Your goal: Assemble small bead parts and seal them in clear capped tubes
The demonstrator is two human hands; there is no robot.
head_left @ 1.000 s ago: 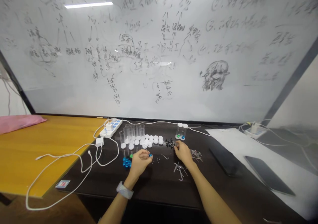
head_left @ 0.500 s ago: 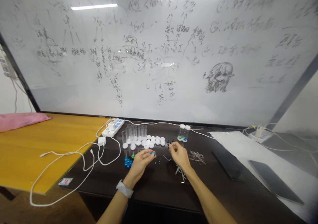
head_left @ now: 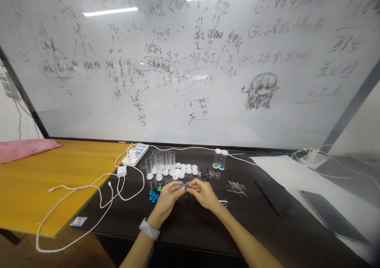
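Between the fingertips of my left hand (head_left: 168, 196) is a small shiny blue piece (head_left: 183, 185). My right hand (head_left: 204, 194) meets it there, thumb and fingers pinched together at the blue piece's right end; whether something tiny and dark sits in that pinch is too small to tell. Left of my left hand lies a cluster of shiny blue balls (head_left: 153, 197) with a green piece (head_left: 159, 189) beside it. A pile of small black pieces (head_left: 205, 173) rests just beyond my right hand. Thin metal rods (head_left: 223, 202) show partly from behind my right wrist.
Clear tubes (head_left: 148, 167) and white caps (head_left: 189, 169) stand behind my hands. Two capped tubes (head_left: 218, 160) hold green and blue pieces. Thin wires (head_left: 236, 189), a dark phone-like slab (head_left: 273, 196) and a tablet-like one (head_left: 332, 216) lie right. A power strip (head_left: 139, 155) and white cables are left.
My right hand has moved left and nearer from the black pieces to the blue piece in my left hand. The black pile is now uncovered. My left hand stays nearly in place.
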